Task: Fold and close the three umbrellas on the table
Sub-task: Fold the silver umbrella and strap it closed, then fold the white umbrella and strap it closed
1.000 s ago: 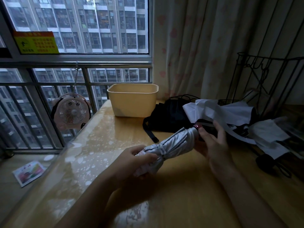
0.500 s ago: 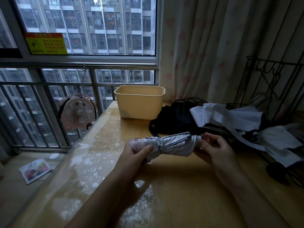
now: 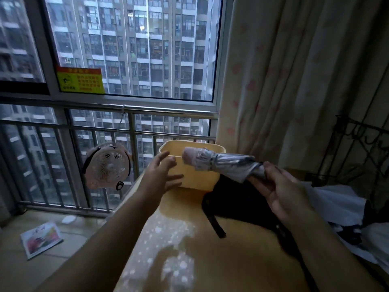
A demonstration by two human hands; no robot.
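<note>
One silver umbrella (image 3: 223, 165) looks closed; your right hand (image 3: 282, 192) grips its end over the yellow bin (image 3: 197, 178) mid-frame, your left hand (image 3: 163, 173) open-fingered beside the rim, so lower it in next.

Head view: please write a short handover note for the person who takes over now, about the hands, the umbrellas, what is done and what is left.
Left hand open beside the yellow bin.
Right hand grips the rolled silver umbrella by one end, the other end over the bin.
Done: silver umbrella folded.
Left: the black umbrella and the white umbrella lie loose on the table; fold both.
</note>
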